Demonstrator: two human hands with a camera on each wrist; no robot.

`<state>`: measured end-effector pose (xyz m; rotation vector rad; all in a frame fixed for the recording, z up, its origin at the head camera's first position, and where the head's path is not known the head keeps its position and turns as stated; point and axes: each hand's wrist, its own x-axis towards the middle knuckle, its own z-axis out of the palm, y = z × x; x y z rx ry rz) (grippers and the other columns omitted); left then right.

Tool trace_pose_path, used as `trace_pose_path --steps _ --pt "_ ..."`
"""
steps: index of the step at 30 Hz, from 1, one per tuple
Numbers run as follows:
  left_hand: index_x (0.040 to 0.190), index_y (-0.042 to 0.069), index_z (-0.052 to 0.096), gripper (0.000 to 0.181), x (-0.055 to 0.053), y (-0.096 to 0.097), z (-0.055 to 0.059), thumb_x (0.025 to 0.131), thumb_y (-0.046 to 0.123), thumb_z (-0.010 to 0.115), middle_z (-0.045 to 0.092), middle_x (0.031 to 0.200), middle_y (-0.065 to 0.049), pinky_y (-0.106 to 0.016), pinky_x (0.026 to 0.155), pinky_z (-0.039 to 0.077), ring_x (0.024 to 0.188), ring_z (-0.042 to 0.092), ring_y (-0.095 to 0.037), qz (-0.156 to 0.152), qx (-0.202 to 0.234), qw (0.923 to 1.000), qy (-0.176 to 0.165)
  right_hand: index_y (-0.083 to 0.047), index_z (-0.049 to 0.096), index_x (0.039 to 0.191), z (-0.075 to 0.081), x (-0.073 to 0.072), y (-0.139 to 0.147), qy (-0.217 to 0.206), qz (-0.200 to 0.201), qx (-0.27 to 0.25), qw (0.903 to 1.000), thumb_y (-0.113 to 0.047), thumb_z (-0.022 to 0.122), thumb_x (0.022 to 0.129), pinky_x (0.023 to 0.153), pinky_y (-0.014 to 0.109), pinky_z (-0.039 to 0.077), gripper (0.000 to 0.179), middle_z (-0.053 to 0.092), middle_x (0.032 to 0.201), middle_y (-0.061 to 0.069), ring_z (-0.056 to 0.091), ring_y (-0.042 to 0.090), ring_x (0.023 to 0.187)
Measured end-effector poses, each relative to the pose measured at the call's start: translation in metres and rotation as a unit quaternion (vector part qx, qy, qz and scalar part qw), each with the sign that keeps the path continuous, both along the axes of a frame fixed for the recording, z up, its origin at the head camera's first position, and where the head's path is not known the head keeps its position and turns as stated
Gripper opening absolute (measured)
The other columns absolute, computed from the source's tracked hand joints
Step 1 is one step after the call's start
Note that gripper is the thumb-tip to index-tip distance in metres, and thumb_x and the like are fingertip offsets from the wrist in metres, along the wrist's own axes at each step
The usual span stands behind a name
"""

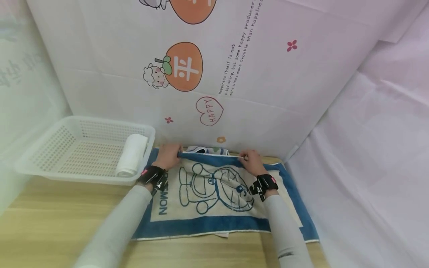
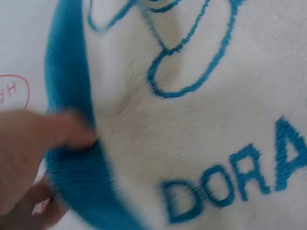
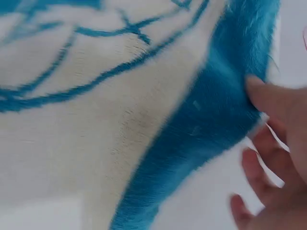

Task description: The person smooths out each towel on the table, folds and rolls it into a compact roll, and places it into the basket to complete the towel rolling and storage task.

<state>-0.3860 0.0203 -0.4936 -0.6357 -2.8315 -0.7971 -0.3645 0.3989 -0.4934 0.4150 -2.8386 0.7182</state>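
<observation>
A cream towel with a blue border and a blue cartoon outline lies spread on the wooden table, its far edge lifted and creased. Letters run along its left side. At that far edge my left hand pinches the blue border, thumb on top in the left wrist view. Further right along the same edge, my right hand pinches the border between thumb and index finger, while its other fingers hang loosely curled in the right wrist view. Behind the raised edge shows part of a patterned cloth, mostly hidden by the towel.
A white plastic basket stands to the left, with a rolled white cloth inside at its right end. A printed white sheet rises behind the towel, and a white curtain borders the right. Wooden tabletop shows in front.
</observation>
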Motion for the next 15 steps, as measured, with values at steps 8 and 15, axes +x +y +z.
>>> trace_pose_path --steps 8,15 --pt "0.132 -0.010 0.049 0.053 0.004 0.008 -0.028 0.088 0.010 0.070 0.036 0.140 -0.037 -0.074 0.110 0.027 0.135 0.029 -0.054 0.117 -0.005 0.9926 -0.032 0.002 0.062 0.133 -0.028 0.004 0.017 -0.038 -0.030 0.002 0.9988 -0.016 0.068 0.097 0.106 0.063 0.038 0.040 0.056 0.135 0.027 0.047 0.046 0.129" --pt "0.156 -0.013 0.009 0.083 0.008 0.001 -0.046 0.104 0.039 0.049 -0.004 0.157 -0.046 -0.081 0.112 0.006 0.146 -0.006 -0.064 0.135 -0.018 0.9672 -0.214 0.006 0.031 0.155 -0.045 0.026 0.062 -0.179 -0.155 0.073 0.9687 -0.043 0.052 0.104 0.108 0.077 0.027 0.074 0.024 0.156 0.039 0.021 0.061 0.142"
